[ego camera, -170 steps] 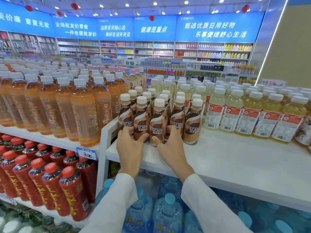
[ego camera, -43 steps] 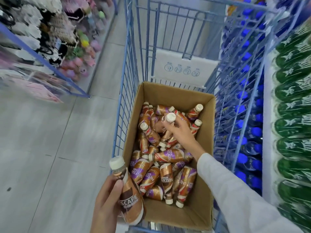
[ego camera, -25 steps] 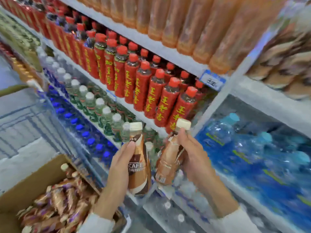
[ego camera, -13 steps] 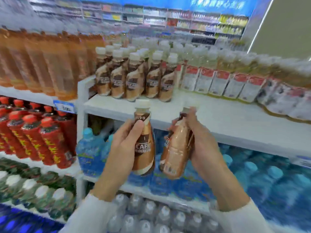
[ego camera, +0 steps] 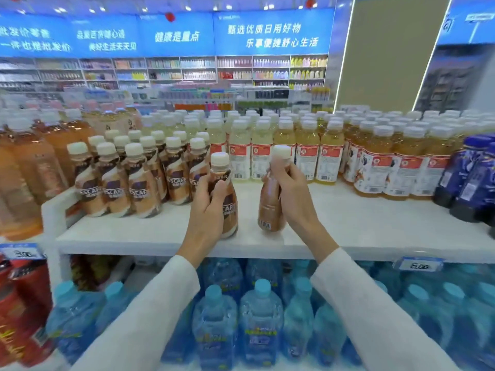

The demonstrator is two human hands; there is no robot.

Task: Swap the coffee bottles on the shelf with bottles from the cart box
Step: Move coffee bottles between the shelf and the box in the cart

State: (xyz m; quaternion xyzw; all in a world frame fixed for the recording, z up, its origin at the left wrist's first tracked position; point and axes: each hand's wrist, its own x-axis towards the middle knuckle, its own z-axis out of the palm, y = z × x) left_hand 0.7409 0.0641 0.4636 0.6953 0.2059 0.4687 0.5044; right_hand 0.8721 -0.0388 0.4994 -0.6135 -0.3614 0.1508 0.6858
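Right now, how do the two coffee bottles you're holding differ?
The left-hand bottle shows its lettered front; the right-hand bottle shows its back with a barcode. The left hand wraps the left-hand bottle's body; the right hand grips the right-hand bottle higher, near the neck. Both have cream caps and brown wraps, held over the white shelf.

Left hand (ego camera: pixel 207 210) grips one coffee bottle (ego camera: pixel 229 210), right hand (ego camera: pixel 293 199) another bottle (ego camera: pixel 269 207).
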